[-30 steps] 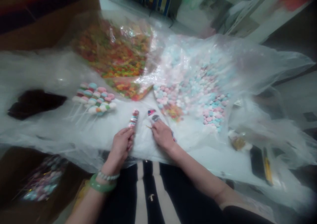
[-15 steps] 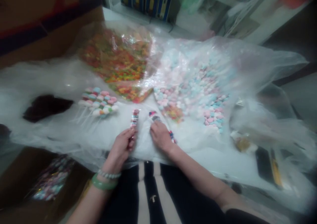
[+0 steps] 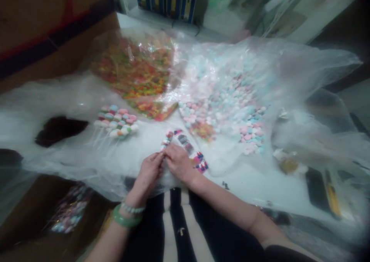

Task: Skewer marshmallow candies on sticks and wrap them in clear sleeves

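Note:
My left hand (image 3: 148, 173) and my right hand (image 3: 179, 162) meet at the middle of the plastic-covered table. The left hand grips a stick of pastel candies (image 3: 167, 139), whose lower part is hidden by my fingers. Under my right hand lies a transparent printed candy sleeve (image 3: 185, 143), held at its near side, with red and blue print (image 3: 200, 163) at its lower end. Several finished candy sticks (image 3: 115, 121) lie beyond my left hand. Pastel marshmallow candies (image 3: 222, 107) and orange-green gummies (image 3: 135, 73) are heaped on transparent plastic.
A dark brown cloth (image 3: 60, 131) lies at the left on white plastic sheeting (image 3: 72, 100). To the right are a black phone (image 3: 316, 188) and a yellow utility knife (image 3: 332, 198). A cardboard box (image 3: 43, 22) stands at the upper left, with blue binders (image 3: 166, 3) behind.
My hands have moved together. The candy stick has tilted toward the printed sleeve, and the sleeve now lies flatter under my right hand. The view has shifted slightly.

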Action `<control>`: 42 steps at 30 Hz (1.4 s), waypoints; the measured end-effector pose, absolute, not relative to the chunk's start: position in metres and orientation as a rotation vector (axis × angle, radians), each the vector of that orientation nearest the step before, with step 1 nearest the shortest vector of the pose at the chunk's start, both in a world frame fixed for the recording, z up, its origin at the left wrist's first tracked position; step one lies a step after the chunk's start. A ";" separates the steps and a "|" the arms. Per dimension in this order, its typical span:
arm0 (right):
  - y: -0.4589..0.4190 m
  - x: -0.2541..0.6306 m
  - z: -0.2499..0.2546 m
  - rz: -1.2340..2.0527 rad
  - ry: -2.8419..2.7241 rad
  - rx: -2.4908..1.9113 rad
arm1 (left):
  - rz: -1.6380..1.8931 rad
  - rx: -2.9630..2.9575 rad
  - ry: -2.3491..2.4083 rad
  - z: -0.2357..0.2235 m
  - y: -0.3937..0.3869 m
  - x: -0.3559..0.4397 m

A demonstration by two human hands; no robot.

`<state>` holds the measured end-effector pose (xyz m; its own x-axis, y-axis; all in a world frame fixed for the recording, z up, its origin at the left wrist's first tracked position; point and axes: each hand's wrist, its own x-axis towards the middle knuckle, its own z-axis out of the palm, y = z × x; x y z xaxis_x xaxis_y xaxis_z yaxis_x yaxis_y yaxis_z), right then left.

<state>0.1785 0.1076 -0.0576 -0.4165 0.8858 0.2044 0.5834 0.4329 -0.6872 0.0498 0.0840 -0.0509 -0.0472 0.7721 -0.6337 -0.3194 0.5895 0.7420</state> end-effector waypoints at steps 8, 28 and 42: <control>0.106 0.173 -0.053 1.241 -1.523 -1.413 | 0.980 0.434 1.385 -0.060 0.084 0.053; 0.083 0.184 0.026 0.424 -2.657 -0.480 | 0.250 1.169 0.833 0.011 0.091 -0.026; 0.133 0.133 0.008 1.379 -1.714 -0.944 | 1.378 1.144 1.785 0.002 0.072 0.030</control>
